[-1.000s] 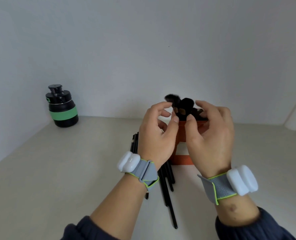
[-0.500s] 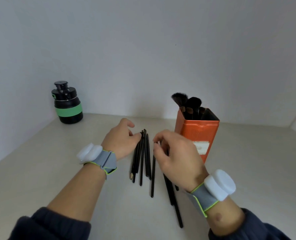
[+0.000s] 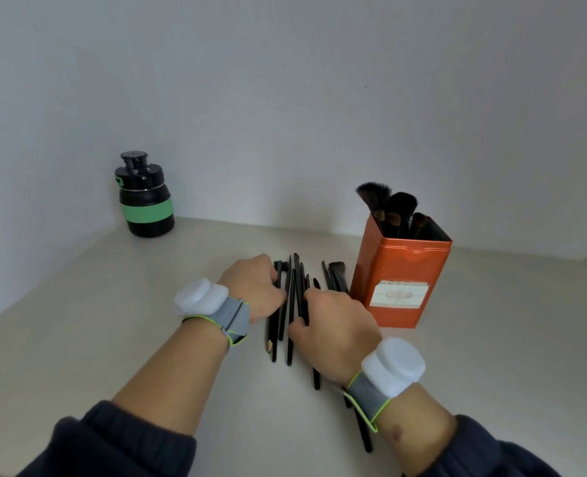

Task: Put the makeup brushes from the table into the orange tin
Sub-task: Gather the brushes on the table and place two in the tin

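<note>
Several thin black makeup brushes [image 3: 292,287] lie in a loose bundle on the table, handles toward me. My left hand [image 3: 252,287] curls its fingers against the bundle's left side. From the right, my right hand [image 3: 336,327] closes thumb and fingers on the same brushes and hides part of them. A few more brushes [image 3: 335,275] lie between my right hand and the orange tin [image 3: 402,270]. The tin stands upright just to the right, with several brushes [image 3: 390,208] standing in it, bristles up.
A black bottle with a green band [image 3: 145,197] stands at the back left near the wall corner. The pale table [image 3: 113,321] runs up to a white wall behind. Long brush handles [image 3: 362,432] stick out under my right wrist.
Both hands dropped from the top of the tin to the table and closed in on the bundle of brushes from either side, pushing them closer together.
</note>
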Motion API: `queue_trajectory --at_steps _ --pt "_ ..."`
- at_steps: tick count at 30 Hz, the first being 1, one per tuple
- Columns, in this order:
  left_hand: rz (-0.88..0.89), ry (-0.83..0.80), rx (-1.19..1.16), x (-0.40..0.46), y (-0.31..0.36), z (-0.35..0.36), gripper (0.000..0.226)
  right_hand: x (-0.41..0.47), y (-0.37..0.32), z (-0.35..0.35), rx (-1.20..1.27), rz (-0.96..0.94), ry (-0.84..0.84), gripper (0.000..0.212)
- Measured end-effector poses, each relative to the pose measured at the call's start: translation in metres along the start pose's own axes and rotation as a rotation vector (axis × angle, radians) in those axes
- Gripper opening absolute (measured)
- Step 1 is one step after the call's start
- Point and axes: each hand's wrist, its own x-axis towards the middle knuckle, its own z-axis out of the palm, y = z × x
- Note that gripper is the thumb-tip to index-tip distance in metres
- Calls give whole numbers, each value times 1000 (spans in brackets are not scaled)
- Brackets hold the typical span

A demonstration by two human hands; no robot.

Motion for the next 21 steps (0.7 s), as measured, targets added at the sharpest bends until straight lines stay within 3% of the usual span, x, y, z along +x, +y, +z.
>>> queue_trajectory --at_steps 8,11,14,21 --pt "-24 -20 60 -7 11 -5 20 10 -8 -6 -116 67 -126 36" --pt "0 5 136 -6 14 -4 16 10 -4 -8 -86 97 -98 33" --pt "5 -10 161 -5 15 -4 28 8 0 -7 -42 128 -41 29" --pt "-3 -34 115 -6 12 -4 21 6 8 -6 4 169 46 17"
